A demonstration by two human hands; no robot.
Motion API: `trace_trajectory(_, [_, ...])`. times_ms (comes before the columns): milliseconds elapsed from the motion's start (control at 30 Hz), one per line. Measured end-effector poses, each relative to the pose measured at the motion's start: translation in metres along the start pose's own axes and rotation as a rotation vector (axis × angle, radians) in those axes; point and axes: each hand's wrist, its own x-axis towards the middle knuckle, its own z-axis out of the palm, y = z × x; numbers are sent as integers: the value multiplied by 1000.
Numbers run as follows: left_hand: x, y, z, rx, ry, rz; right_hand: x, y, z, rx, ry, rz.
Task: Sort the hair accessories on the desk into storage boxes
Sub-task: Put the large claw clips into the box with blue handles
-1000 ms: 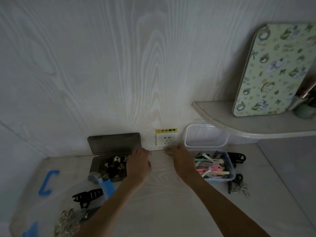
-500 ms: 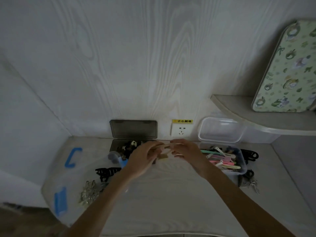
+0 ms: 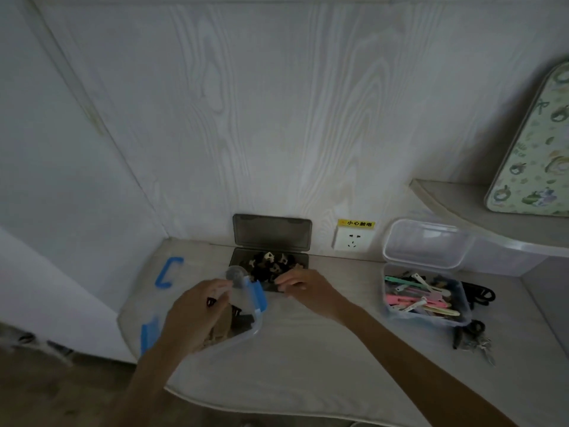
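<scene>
On the pale wood-grain desk (image 3: 308, 349), a clear plastic storage box with blue latches (image 3: 257, 298) sits at the left edge. The left hand (image 3: 197, 315) reaches down into it, fingers bent over dark claw clips (image 3: 243, 317) lying inside; whether it grips one cannot be told, since the hand hides its own fingertips.

Against the back edge stands a smoky grey box with its hinged lid raised against the wall (image 3: 272, 232), filled with small black and cream clips (image 3: 272, 265). The right hand (image 3: 304, 288) rests at this box's front rim, fingers curled together; what they pinch, if anything, is too small and dim to make out.

Toward the right edge sits a clear rectangular tub (image 3: 426, 317) holding pink, green and white flat hair clips (image 3: 415, 298), its clear lid (image 3: 423, 243) propped behind it. Black hair accessories (image 3: 480, 294) lie on the desk just beside the tub's right wall, and more dark and metallic pieces (image 3: 472, 337) lie near its front right corner.

A white wall socket with a yellow label (image 3: 352, 238) is on the wall between the grey box and the tub.
</scene>
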Motion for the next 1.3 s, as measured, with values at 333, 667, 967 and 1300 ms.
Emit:
trace_trajectory(333, [30, 186, 158, 115, -450, 578, -103, 137, -117, -130, 942, 515])
trace_trajectory(667, [27, 183, 188, 524, -388, 527, -123, 146, -127, 610, 804, 566])
trace_trajectory(967, [57, 166, 148, 732, -356, 420, -81, 145, -112, 742, 586, 410])
trace_trajectory(1300, [59, 239, 188, 341, -245, 724, -149, 220, -136, -309, 641, 673])
